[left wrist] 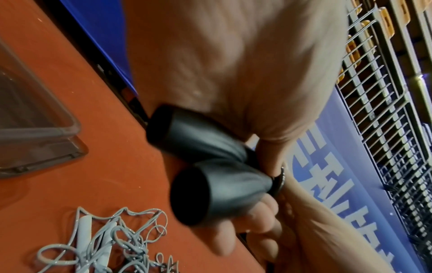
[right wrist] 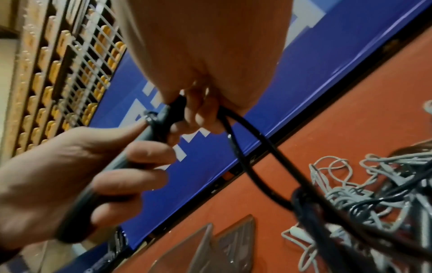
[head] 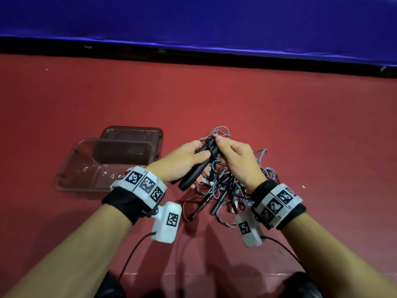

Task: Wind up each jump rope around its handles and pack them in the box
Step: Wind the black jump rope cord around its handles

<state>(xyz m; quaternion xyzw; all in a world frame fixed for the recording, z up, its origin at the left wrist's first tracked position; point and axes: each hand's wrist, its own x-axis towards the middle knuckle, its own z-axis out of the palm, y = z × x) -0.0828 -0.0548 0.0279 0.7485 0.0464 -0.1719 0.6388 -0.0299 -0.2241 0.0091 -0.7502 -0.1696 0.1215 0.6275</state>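
My left hand [head: 184, 159] grips two black jump rope handles [head: 196, 168] side by side, above the red floor; their round butt ends [left wrist: 194, 195] face the left wrist camera. My right hand [head: 233, 157] pinches the black rope [right wrist: 243, 147] at the handles' top ends, and the rope trails down into a tangled pile of grey and black ropes [head: 232, 181] on the floor under both hands. More handles [head: 217, 204] lie in that pile. The clear plastic box [head: 71, 168] stands open to the left of my left hand.
The box's dark tinted lid [head: 133, 134] lies behind the box. A blue padded barrier [head: 193, 22] runs along the far edge of the red floor [head: 300, 125]. In the wrist views, a wire fence [left wrist: 383, 92] rises behind the barrier. White wrist cameras hang under both forearms.
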